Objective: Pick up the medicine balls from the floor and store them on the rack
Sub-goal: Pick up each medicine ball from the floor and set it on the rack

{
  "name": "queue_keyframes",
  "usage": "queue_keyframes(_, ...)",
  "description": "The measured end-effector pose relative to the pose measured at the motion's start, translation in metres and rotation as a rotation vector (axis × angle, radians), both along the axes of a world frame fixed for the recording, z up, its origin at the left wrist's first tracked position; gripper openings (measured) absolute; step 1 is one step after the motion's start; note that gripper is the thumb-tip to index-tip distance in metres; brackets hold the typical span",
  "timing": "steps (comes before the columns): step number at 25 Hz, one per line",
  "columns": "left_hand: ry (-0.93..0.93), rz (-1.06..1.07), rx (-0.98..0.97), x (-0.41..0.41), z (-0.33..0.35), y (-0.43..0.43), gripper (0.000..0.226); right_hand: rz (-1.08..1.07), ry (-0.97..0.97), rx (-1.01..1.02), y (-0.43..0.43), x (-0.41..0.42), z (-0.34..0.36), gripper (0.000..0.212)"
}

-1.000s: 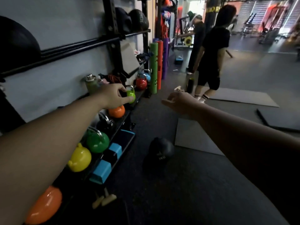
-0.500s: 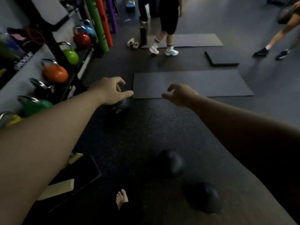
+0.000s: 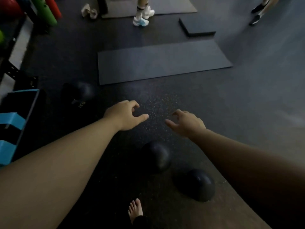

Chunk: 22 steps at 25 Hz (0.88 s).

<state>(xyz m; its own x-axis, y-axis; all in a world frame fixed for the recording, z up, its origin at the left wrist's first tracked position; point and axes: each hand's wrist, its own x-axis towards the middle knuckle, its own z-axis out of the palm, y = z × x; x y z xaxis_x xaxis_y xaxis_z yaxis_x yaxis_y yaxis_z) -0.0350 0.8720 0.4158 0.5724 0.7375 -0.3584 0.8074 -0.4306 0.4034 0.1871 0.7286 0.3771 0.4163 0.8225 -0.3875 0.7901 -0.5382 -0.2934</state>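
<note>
Head view: left hand point(image 3: 125, 115) and right hand point(image 3: 187, 123) were held empty, fingers loosely spread, above the nearest medicine ball point(image 3: 156, 156) on the floor point(image 3: 247, 100); both palms would best be cupped under it.

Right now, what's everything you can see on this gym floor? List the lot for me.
medicine balls: three, black, on the floor; two between the forearms, one farther left near the rack
long mat: one, dark grey, flat on the floor ahead
thick pad: one, black, beyond the mat
far mat: one, grey, top edge
foam rollers: green and red, upright, top left
rack: one, black, left edge
blue blocks: blue, low on the left
other people's feet: two pairs of shoes, top
bare foot: one, bottom centre
left hand: empty, fingers curled
right hand: empty, fingers curled
</note>
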Motion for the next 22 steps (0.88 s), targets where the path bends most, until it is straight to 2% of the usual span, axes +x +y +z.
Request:
queue_keyframes(5, 0.094, 0.007, -0.099, 0.039, -0.170, 0.018, 0.072, -0.059, 0.068, -0.099, 0.017, 0.012, -0.158, 0.075)
queue_keyframes(8, 0.075, 0.087, -0.175, 0.049, -0.293, 0.010, 0.073, -0.087, 0.124, -0.136, 0.012, 0.009, -0.277, 0.079)
queue_keyframes(14, 0.107, 0.238, -0.311, 0.041, -0.509, -0.029, 0.089, -0.179, 0.155, -0.216, -0.013, 0.013, -0.473, 0.115)
queue_keyframes(19, 0.015, 0.361, -0.426, 0.066, -0.597, -0.017, 0.106, -0.217, 0.227, -0.185, 0.004, 0.024, -0.550, 0.139)
queue_keyframes(22, -0.076, 0.536, -0.671, 0.069, -0.611, -0.005, 0.130, -0.326, 0.398, -0.139, 0.012, 0.027, -0.561, 0.148)
